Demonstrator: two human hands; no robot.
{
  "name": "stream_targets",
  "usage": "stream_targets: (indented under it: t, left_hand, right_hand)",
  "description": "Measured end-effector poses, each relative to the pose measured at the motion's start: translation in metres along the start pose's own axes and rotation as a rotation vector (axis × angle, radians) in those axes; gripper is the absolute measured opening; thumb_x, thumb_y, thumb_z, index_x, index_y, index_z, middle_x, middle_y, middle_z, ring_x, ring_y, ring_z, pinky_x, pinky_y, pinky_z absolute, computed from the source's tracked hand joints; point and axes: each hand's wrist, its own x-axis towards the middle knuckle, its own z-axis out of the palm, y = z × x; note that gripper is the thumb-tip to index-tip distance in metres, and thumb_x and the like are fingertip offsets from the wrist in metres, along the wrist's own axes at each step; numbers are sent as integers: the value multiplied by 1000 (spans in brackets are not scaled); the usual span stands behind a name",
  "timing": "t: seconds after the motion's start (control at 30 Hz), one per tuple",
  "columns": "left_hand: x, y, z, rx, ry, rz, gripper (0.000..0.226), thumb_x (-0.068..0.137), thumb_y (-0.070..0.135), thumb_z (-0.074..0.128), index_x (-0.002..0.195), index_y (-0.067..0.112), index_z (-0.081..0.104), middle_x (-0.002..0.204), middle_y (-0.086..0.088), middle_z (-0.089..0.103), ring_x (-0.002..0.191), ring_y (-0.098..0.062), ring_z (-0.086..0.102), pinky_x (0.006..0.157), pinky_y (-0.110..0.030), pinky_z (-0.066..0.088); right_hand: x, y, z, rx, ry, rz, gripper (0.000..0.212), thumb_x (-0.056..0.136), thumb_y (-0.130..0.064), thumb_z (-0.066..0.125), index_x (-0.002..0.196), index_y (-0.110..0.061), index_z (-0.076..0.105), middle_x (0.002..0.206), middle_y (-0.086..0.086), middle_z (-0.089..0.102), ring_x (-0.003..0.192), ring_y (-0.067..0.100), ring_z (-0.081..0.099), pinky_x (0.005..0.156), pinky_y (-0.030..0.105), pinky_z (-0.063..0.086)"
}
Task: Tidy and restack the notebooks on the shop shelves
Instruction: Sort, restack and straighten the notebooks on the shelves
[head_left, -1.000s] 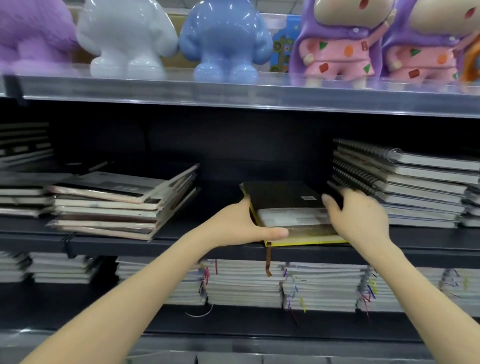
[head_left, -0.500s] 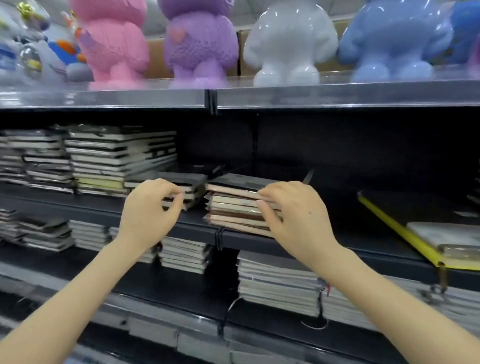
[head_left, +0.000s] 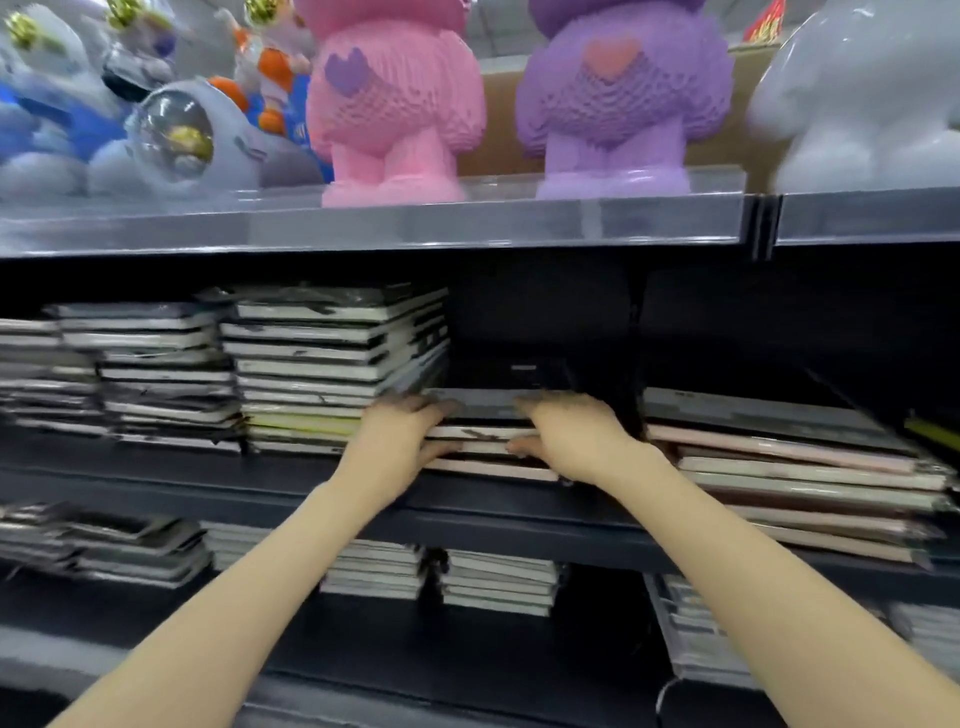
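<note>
Toys at twelve o'clock brightly lit; shelf recess beneath dim; motion blur throughout, bowing at three and nine.

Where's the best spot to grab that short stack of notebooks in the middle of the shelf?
By its front edge, from the front, one hand at each end, as the left hand and right hand do now. The short stack lies flat at the shelf lip, and a tall stack crowds its left side, so probably only the front is free.

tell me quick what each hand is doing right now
Left hand: grips the notebook stack, left end.
Right hand: grips the same stack, right end.
</note>
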Motion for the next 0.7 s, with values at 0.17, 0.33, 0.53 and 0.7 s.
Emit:
stream_targets:
  t: [0.17, 0.33, 0.53, 0.7]
  left_hand:
    - [-22, -3, -11, -218, 95, -41, 55, 77, 60, 55, 109, 18, 70, 99, -2, 68, 93, -24, 62, 82, -31, 46]
    - [-48, -1, -40, -835, 21, -760, 54, 83, 61, 49, 112, 17, 62, 109, 4, 64, 93, -11, 62, 83, -26, 48]
    - [-38, 6, -54, -1370, -191, -1010, 26, 88, 25, 65, 102, 3, 66, 83, -7, 72, 70, -16, 67, 55, -24, 54]
    - [-65, 1, -65, -1462, -96, -1060, 14, 89, 9, 60, 96, 0, 69, 76, -11, 72, 57, -17, 67, 44, -20, 49]
  right_hand:
    - [-35, -8, 2, -47, 120, -38, 56, 97, -50, 37, 145, -19, 35, 144, 4, 46, 130, 26, 42, 100, 39, 43]
    - [-63, -25, 4, -60, 253, -71, 60, 93, -55, 35, 133, -14, 50, 126, 9, 60, 115, 32, 55, 89, 43, 50]
    - [-91, -39, -6, 146, 369, -174, 53, 85, -58, 42, 105, -18, 71, 94, -2, 72, 85, 20, 69, 69, 38, 58]
    - [-80, -15, -34, 519, 414, 49, 35, 94, -42, 47, 120, -27, 65, 108, -26, 62, 104, -3, 57, 91, 16, 43]
